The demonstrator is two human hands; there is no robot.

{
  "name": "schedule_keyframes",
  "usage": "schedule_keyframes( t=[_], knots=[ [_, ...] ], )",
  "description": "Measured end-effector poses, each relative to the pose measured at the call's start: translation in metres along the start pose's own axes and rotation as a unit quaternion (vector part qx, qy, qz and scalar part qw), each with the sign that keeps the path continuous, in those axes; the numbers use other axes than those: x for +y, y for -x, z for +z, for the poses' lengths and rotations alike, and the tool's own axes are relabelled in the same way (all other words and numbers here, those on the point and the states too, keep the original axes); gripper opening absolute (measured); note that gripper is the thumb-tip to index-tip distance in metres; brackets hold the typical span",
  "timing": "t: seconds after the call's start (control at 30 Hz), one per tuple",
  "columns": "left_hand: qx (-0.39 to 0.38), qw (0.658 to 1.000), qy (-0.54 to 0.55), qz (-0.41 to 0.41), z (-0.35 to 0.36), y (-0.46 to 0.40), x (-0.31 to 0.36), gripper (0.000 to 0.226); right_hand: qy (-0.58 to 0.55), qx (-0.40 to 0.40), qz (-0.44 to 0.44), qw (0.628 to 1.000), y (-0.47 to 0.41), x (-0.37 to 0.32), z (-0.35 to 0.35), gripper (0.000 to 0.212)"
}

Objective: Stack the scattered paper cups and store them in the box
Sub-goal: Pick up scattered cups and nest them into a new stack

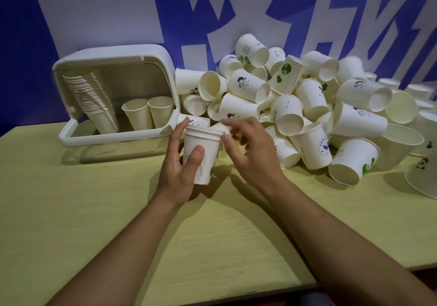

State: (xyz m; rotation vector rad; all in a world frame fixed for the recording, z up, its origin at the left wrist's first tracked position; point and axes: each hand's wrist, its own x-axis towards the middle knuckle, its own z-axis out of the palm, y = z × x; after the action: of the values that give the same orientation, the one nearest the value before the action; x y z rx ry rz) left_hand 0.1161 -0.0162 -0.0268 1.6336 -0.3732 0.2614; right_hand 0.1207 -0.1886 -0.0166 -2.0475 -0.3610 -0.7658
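Observation:
My left hand (181,164) grips a short stack of white paper cups (208,149), held upright just above the table. My right hand (248,149) hovers beside the stack's rim, fingers spread, fingertips near the top cup; it holds nothing. A big heap of loose white paper cups (295,107) lies on its sides behind and to the right. The white plastic box (113,138) lies tipped on its side at the left, opening toward me. Inside it lean a tall stack of cups (94,97) and two shorter upright ones (149,114).
The yellow table (94,211) ends at a front edge on the lower right. A blue wall with large white letters (142,10) stands right behind the box and the heap. More cups sit upright at the far right (421,93).

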Motion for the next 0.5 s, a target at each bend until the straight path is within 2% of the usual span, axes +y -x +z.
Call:
schedule_keyframes(
  t=[0.1, 0.17, 0.33, 0.5],
  knots=[
    [-0.005, 1.000, 0.000, 0.004, 0.003, 0.000, -0.004, 0.055, 0.125, 0.150, -0.041, 0.980, -0.010, 0.005, -0.012, 0.028],
    [-0.005, 1.000, -0.002, 0.005, 0.003, 0.000, -0.005, 0.055, 0.222, 0.198, 0.000, 0.955, -0.017, 0.011, -0.025, 0.031],
    [-0.010, 1.000, -0.017, -0.012, 0.005, 0.000, -0.006, 0.056, 0.346, 0.143, 0.161, 0.913, -0.024, 0.024, -0.048, 0.045],
    [-0.022, 0.999, -0.008, -0.025, 0.008, 0.003, -0.002, 0.056, 0.360, 0.144, 0.195, 0.901, -0.025, 0.032, -0.054, 0.043]
  ],
)
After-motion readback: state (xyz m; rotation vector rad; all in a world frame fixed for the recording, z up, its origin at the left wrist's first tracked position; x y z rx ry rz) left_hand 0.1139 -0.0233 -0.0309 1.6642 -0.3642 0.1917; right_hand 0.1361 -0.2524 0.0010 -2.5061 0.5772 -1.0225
